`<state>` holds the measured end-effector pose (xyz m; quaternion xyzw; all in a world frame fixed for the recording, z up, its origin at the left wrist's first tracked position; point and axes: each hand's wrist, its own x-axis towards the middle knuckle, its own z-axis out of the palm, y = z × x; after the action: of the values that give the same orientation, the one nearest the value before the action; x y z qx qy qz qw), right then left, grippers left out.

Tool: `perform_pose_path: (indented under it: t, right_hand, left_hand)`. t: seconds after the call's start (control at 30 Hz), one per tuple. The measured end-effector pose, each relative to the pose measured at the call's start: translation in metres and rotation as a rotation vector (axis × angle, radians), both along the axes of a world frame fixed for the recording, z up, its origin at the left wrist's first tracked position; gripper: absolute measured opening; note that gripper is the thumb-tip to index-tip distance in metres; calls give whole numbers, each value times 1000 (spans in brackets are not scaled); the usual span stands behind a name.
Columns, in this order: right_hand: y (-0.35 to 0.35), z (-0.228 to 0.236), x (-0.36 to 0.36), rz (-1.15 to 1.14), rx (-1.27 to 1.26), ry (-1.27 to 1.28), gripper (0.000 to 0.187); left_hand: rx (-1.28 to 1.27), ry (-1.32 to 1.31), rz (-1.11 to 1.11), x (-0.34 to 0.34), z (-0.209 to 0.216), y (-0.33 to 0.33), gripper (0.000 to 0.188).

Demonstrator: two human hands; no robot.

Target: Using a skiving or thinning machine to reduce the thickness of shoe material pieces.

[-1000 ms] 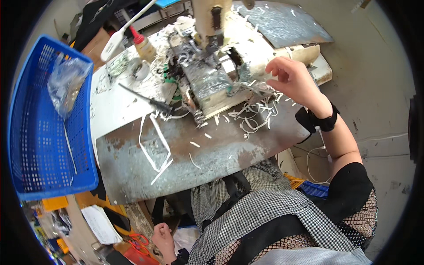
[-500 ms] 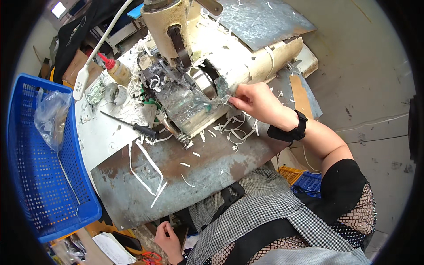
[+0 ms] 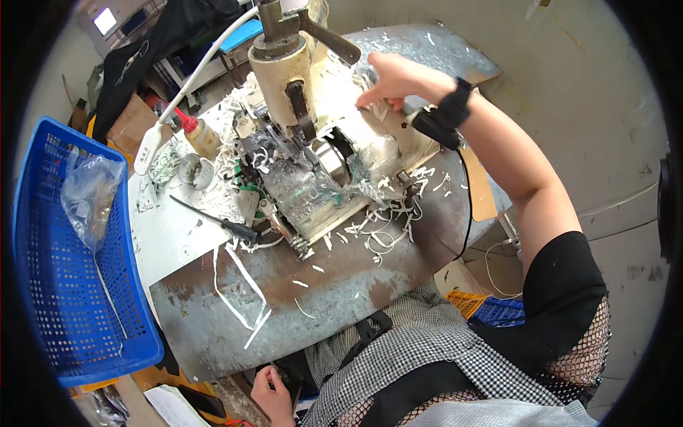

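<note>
**— Walk me across it, left side first.**

— Far left of the machine (image 3: 320,164) is the blue basket (image 3: 43,285) with a clear bag (image 3: 89,199) in it. Nearer, just left of the machine, are a red-tipped bottle (image 3: 199,135) and a black screwdriver (image 3: 220,224) lying flat on the table (image 3: 213,320).

**— And your left hand?**

— My left hand (image 3: 274,388) is down in front of the machine, below the table edge, curled by something dark. I can't tell whether it grips it.

**— So the work is on the right?**

— Yes. White scraps (image 3: 384,235) lie thick against the machine's front right foot, and more cling to its top. My right hand (image 3: 391,78) reaches over the machine's right end with the fingers bent down, their tips on the casing among those scraps. I can't tell whether they've closed on a strip or only touch it.

**— How would you do it well?**

— I'd pinch one strip at a time and lift straight up, so it doesn't drag into the gap beside the wheel on the machine's front. I'd also keep my wrist high, since the black band (image 3: 448,114) sits close to the machine's right end and could snag.
</note>
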<state>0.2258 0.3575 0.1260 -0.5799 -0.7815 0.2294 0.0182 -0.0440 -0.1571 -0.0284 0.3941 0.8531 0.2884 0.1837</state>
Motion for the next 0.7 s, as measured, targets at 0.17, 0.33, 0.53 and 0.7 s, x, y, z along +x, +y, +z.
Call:
perform_pose_path:
  t: [0.17, 0.33, 0.53, 0.7]
  right_hand:
    - [51, -36, -40, 391, 148, 570, 33]
    - [37, -44, -34, 388, 297, 610, 47]
    - [-31, -31, -22, 436, 418, 365, 29]
    - [-59, -60, -12, 337, 614, 409, 16]
  left_hand:
    - [-13, 178, -199, 6, 13, 4, 18]
    - [-21, 158, -90, -5, 20, -12, 19]
    - [117, 201, 66, -57, 59, -20, 7]
    - [227, 243, 23, -112, 101, 34, 9]
